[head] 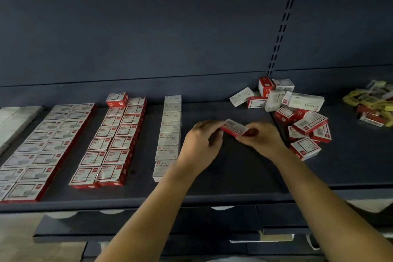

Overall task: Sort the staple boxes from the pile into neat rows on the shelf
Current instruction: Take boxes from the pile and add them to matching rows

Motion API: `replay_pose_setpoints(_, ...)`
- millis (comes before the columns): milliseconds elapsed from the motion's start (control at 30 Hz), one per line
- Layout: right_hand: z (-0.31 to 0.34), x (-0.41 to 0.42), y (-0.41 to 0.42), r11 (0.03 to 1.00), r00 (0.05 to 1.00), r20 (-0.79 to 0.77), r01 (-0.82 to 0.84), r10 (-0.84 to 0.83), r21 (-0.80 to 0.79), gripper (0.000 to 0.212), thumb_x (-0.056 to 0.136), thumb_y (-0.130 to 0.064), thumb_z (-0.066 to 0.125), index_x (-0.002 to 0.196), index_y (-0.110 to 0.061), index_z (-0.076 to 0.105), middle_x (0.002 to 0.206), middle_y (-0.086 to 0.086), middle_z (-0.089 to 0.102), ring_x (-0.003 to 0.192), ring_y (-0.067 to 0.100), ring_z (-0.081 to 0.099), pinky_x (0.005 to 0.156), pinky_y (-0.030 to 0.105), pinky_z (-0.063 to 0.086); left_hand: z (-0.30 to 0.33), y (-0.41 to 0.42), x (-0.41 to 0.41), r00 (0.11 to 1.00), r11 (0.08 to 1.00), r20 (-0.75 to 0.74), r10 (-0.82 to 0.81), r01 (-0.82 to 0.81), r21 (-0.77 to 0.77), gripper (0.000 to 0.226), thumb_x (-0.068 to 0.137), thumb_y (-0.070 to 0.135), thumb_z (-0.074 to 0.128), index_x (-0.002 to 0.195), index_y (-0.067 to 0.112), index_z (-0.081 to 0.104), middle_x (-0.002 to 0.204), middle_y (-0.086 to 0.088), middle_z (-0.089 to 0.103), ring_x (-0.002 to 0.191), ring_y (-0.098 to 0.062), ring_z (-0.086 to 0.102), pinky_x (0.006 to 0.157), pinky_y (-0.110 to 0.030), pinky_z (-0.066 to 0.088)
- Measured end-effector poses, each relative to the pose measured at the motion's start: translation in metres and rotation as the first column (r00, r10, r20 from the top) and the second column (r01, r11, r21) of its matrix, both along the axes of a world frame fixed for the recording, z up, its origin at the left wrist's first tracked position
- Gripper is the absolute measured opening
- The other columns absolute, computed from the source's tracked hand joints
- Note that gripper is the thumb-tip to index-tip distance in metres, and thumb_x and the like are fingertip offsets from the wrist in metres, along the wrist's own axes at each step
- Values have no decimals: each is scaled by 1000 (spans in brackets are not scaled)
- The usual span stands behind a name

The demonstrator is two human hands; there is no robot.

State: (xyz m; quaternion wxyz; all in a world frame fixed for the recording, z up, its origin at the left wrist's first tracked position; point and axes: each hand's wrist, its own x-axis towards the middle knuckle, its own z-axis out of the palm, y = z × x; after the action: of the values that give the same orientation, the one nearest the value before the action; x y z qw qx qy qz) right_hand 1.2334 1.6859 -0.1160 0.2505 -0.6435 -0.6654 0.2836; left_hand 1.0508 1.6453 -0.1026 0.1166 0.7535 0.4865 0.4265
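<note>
A small red and white staple box (234, 127) is held between both hands just above the dark shelf (234, 166). My left hand (202, 140) pinches its left end and my right hand (260, 137) pinches its right end. To the right lies the loose pile of red and white boxes (297, 112), some tipped on their sides. On the left stand neat rows: a double row of red boxes (112, 140), a wider double row (42, 147), and a single row of white paper clip boxes (169, 134).
A heap of yellow and red packets (374, 102) lies at the far right of the shelf. White flat packs (12, 121) sit at the far left. A slotted upright (280, 34) runs up the dark back wall. Lower shelves (212, 225) show beneath the front edge.
</note>
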Motion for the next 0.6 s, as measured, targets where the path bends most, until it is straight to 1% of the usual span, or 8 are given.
replay_pose_setpoints(67,1,2,-11,997,996,-49,-76,77,31,21,73,-26,77,91,-20,71,87,-8,64,79,3,59,71,16,45,1,-6,-3,990,993,130,49,-35,-110,31,88,5,60,118,11,64,115,-1,65,106,-3,56,90,-5,38)
replay_pose_setpoints(133,3,0,-23,991,973,-190,-123,132,61,27,68,-16,81,93,-21,71,90,-3,64,82,6,63,76,20,50,1,-12,-7,975,978,197,104,-65,-197,35,89,7,60,123,12,60,118,3,61,108,1,53,90,-3,37)
replay_pose_setpoints(167,5,-2,-30,987,950,-270,-141,156,75,33,66,-11,82,96,-18,70,92,-1,63,83,7,64,78,22,51,1,-14,-9,965,970,227,128,-73,-234,37,89,9,60,125,13,58,118,5,59,109,0,52,90,-4,38)
replay_pose_setpoints(233,15,-8,-41,979,897,-395,-171,200,108,39,66,-2,80,100,-15,68,96,0,62,87,5,65,81,17,50,5,-19,-13,936,943,310,169,-62,-327,40,89,12,62,128,13,55,117,7,57,109,-2,53,91,-9,41)
replay_pose_setpoints(300,26,-15,-51,974,841,-492,-192,226,120,40,67,4,78,98,-18,66,98,-1,63,91,5,66,84,16,50,11,-24,-19,899,910,396,184,-3,-414,37,88,11,63,124,12,57,111,6,62,106,-4,59,90,-15,47)
replay_pose_setpoints(400,37,-24,-58,970,788,-566,-211,243,123,44,67,9,75,98,-21,65,98,-3,65,93,7,66,85,18,50,18,-33,-29,800,865,559,218,108,-491,31,84,1,64,112,14,62,100,2,69,98,-11,65,86,-24,52)
replay_pose_setpoints(500,40,-33,-60,962,756,-596,-240,270,132,47,68,10,74,100,-22,64,101,-2,66,96,10,66,86,21,51,20,-40,-42,674,840,686,272,182,-512,32,80,-7,63,105,12,65,98,-10,70,97,-22,67,87,-33,54)
replay_pose_setpoints(600,42,-41,-62,964,727,-634,-230,262,134,50,68,11,73,104,-23,63,108,4,65,98,10,65,85,19,50,23,-45,-48,574,841,769,281,240,-486,30,79,-11,62,97,12,67,91,-9,72,93,-24,68,84,-32,54)
